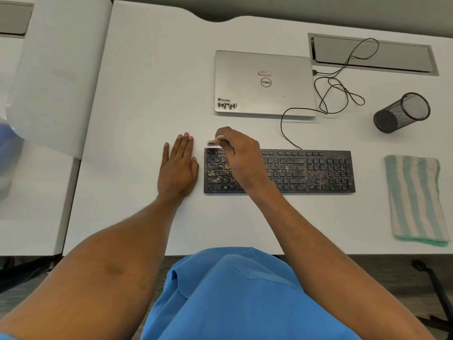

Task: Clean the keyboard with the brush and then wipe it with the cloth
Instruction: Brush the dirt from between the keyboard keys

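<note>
A black keyboard (306, 171) speckled with tan crumbs lies on the white desk (147, 94). My right hand (241, 153) hovers over the keyboard's left end, its fingers closed on a small pale brush (212, 142) whose tip pokes out just beyond the top-left corner of the keys; most of the brush is hidden by the hand. My left hand (178, 165) rests flat on the desk just left of the keyboard, fingers spread, holding nothing. A folded green-and-cream striped cloth (415, 200) lies to the keyboard's right.
A closed silver laptop (264, 83) sits behind the keyboard, with a black cable (338, 94) looping to a cable tray (372, 54). A black mesh pen cup (402, 112) lies on its side at the right. A desk divider stands at the left.
</note>
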